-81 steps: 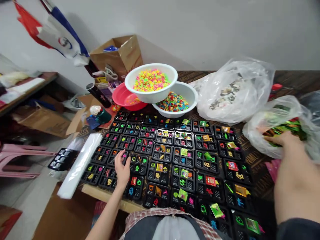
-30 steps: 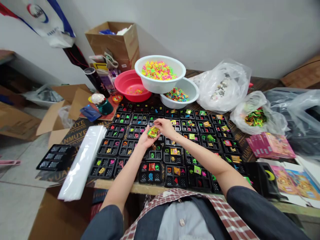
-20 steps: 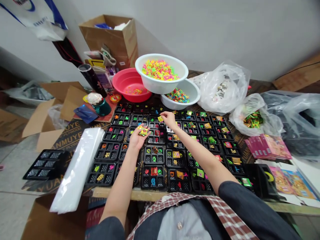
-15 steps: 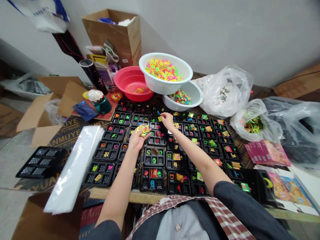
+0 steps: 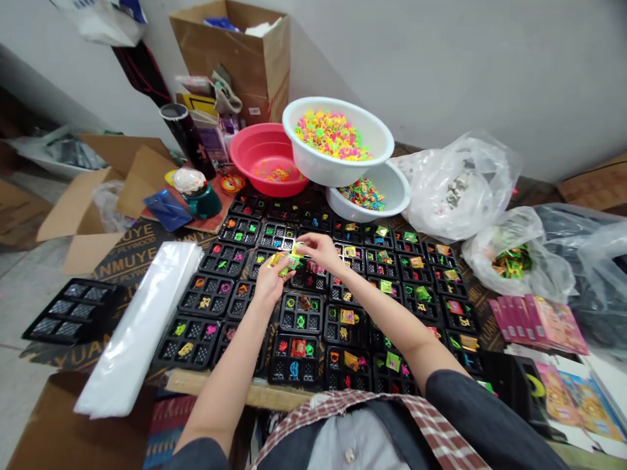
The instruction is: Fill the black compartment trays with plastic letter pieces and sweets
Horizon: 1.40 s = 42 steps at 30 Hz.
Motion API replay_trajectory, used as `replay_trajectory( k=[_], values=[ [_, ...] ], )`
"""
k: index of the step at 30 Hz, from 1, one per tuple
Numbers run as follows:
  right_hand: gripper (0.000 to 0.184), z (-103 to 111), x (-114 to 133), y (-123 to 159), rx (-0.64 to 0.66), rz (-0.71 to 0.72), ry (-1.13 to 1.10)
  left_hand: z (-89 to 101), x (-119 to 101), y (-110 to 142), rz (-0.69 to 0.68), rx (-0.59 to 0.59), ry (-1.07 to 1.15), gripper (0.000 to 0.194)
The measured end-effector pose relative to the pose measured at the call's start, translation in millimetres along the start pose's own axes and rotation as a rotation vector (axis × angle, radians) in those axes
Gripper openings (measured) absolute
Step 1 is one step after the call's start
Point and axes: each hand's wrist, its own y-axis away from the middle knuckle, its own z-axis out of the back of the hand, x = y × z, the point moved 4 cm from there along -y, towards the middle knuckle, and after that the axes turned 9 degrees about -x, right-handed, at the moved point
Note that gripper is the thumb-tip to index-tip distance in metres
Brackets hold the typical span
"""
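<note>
A small bunch of yellow-green foil packets [image 5: 281, 264] is held in my left hand [image 5: 268, 284], its fingers closed round them. Right beside it, my right hand [image 5: 321, 252] pinches a yellow-green packet at the top of the bunch. Both hands are above rows of black compartment trays [image 5: 300, 329]. Small coloured plastic pieces lie in the trays' compartments, and many trays also hold a foil packet. My hands and forearms cover some trays in the middle.
Behind the trays stand a red basin [image 5: 245, 150] and two white basins, the upper white basin [image 5: 337, 171] overlapping the lower. Plastic bags [image 5: 470, 196] are at the right. Clear sleeves [image 5: 132, 326] and an open carton [image 5: 73, 209] lie left, near a green mug [image 5: 204, 203].
My right hand has moved left and nearer from a tray at the back to the packets in my left hand. The view has shifted slightly.
</note>
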Motion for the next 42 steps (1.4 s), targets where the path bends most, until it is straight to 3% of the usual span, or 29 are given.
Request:
replay_trajectory(
  k=[2, 5, 10, 12, 15, 17, 19, 22, 25, 30, 34, 38, 40, 42],
  values=[
    [0.022, 16.0, -12.7, -25.2, -0.162, -0.020, 0.024, 2.9, -1.5, -3.4, -0.030, -0.004, 0.017, 0.026],
    [0.016, 41.2, -32.1, -72.2, -0.370, -0.021, 0.236, 6.5, -3.7, -8.1, -0.070, -0.012, 0.036, 0.028],
    [0.015, 53.6, -47.8, -120.0, -0.338, -0.065, 0.540, 6.5, -4.7, -11.3, -0.053, 0.012, 0.039, 0.019],
    [0.015, 50.9, -43.4, -117.0, -0.333, -0.043, 0.551, 6.2, -6.2, -12.1, -0.067, 0.034, 0.058, 0.018],
    [0.025, 33.7, -22.7, -88.1, -0.286, 0.103, 0.489, 8.0, -8.1, -13.8, -0.092, 0.039, 0.083, 0.019],
    [0.029, 11.9, -5.8, -57.4, -0.113, 0.178, 0.352, 9.5, -8.5, -14.2, -0.102, 0.031, 0.089, 0.022],
    [0.029, -10.9, 8.1, -25.6, 0.115, 0.165, 0.193, 10.6, -8.5, -13.3, -0.102, 0.017, 0.084, 0.025],
    [0.023, -25.5, 18.8, -2.5, 0.215, 0.103, 0.036, 10.7, -8.9, -9.7, -0.086, 0.003, 0.048, 0.027],
    [0.019, -18.8, 12.5, -27.3, 0.081, 0.043, -0.032, 11.3, -12.2, -6.4, -0.089, -0.024, 0.035, 0.028],
    [0.012, -12.4, -19.9, -119.1, -0.205, -0.084, 0.138, 12.8, -18.9, -7.2, -0.151, -0.030, 0.097, 0.025],
    [0.016, -22.5, -33.3, -165.1, -0.252, -0.109, 0.301, 14.6, -19.5, -11.3, -0.162, -0.031, 0.140, 0.016],
    [0.014, -23.3, -26.0, -162.5, -0.241, -0.061, 0.334, 17.5, -19.3, -14.5, -0.151, -0.037, 0.138, 0.017],
    [0.016, -21.3, -12.6, -141.4, -0.247, 0.027, 0.315, 18.8, -19.7, -15.4, -0.155, -0.037, 0.138, 0.019],
    [0.023, -25.8, 3.0, -109.4, -0.127, 0.107, 0.230, 19.8, -19.6, -15.9, -0.153, -0.048, 0.138, 0.020]
  ],
)
